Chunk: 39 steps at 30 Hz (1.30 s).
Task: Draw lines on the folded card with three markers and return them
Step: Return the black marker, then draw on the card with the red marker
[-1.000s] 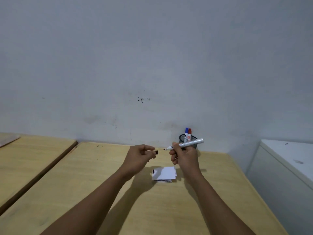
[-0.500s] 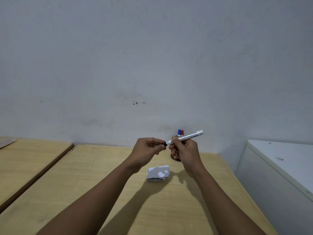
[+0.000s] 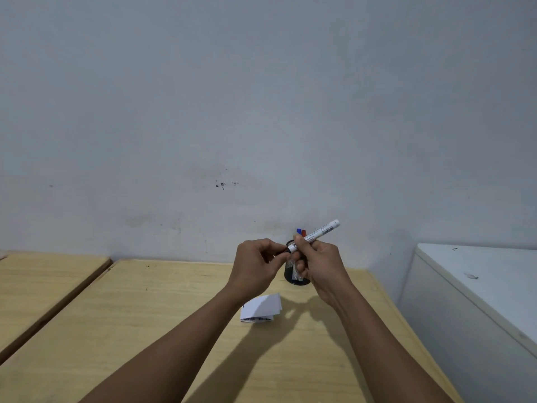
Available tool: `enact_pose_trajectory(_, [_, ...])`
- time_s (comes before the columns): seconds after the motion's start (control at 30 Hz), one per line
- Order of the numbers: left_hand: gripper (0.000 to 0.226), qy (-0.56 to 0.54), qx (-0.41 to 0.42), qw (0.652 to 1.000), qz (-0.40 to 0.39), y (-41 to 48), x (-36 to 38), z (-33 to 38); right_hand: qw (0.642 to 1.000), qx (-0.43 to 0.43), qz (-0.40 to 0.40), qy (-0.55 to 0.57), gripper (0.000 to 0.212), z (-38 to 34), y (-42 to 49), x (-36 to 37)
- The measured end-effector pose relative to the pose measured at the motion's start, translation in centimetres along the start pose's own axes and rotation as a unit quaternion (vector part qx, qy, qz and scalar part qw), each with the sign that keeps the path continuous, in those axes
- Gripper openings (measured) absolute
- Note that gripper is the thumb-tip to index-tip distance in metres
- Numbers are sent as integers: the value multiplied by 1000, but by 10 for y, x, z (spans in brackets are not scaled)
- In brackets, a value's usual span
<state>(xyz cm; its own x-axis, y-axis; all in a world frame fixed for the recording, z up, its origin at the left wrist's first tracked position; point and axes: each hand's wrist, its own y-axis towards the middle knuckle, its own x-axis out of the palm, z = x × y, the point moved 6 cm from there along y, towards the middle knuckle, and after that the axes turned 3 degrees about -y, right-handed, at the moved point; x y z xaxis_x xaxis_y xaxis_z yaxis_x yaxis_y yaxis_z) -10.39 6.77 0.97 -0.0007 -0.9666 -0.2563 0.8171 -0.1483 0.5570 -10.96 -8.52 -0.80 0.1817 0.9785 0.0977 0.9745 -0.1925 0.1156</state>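
Head view: both hands are raised above the wooden bench, meeting in front of a dark mesh pen cup. The right hand is closed around the white barrel of a marker, which tilts up to the right with its far end free. The left hand pinches the marker's near tip end with curled fingers (a black cap seems to sit there, though it is mostly hidden). Behind the hands, a blue marker and a red marker stand in the cup against the grey wall. The folded card lies flat on the bench below the left wrist, untouched by either hand. A white cabinet stands to the right.
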Motion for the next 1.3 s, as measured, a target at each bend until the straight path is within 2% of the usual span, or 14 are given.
enact_pose_trajectory(0.07, [7, 38, 24, 999, 17, 11, -1, 1, 999, -4, 36, -32, 42, -7, 5, -9])
enact_pose_trajectory(0.1, [8, 56, 35, 997, 30, 19, -3, 4, 994, -26, 83, -72, 44, -13, 8, -19])
enact_pose_trajectory(0.17, [10, 98, 61, 992, 43, 37, -7, 13, 955, -124, 188, -194, 34, -30, 11, -39])
enact_pose_trajectory(0.23, [15, 158, 103, 982, 25, 54, -3, 29, 902, -238, 175, -316, 26, -45, 14, -39])
enact_pose_trajectory(0.33, [23, 190, 153, 970, -24, 75, 13, 52, 865, -296, 99, -393, 29, -48, 36, -34])
enact_pose_trajectory(0.4, [28, 205, 169, 964, -33, 89, 24, 60, 867, -304, 98, -382, 19, -52, 52, -35])
enact_pose_trajectory(0.47, [35, 224, 176, 958, -18, 102, 33, 59, 889, -276, 105, -349, 16, -50, 70, -41])
enact_pose_trajectory(0.53, [33, 239, 147, 960, -14, 116, 42, 41, 911, -237, 113, -317, 21, -45, 86, -48])
enact_pose_trajectory(0.6, [30, 286, 92, 952, -52, 130, 56, 11, 924, -207, 100, -304, 38, -36, 98, -52])
enact_pose_trajectory(0.7, [34, 366, 23, 920, -140, 141, 81, -33, 919, -187, 64, -340, 65, -15, 111, -54])
enact_pose_trajectory(0.8, [42, 395, -19, 897, -198, 148, 101, -65, 909, -191, 57, -365, 66, 2, 125, -61])
enact_pose_trajectory(0.93, [43, 401, -50, 884, -234, 153, 117, -91, 916, -180, 56, -355, 65, 20, 137, -66])
enact_pose_trajectory(1.13, [25, 361, -33, 907, -217, 156, 122, -103, 935, -210, 133, -253, 67, 21, 149, -76])
enact_pose_trajectory(1.3, [19, 328, -18, 929, -168, 159, 119, -104, 927, -195, 90, -308, 67, 24, 153, -69])
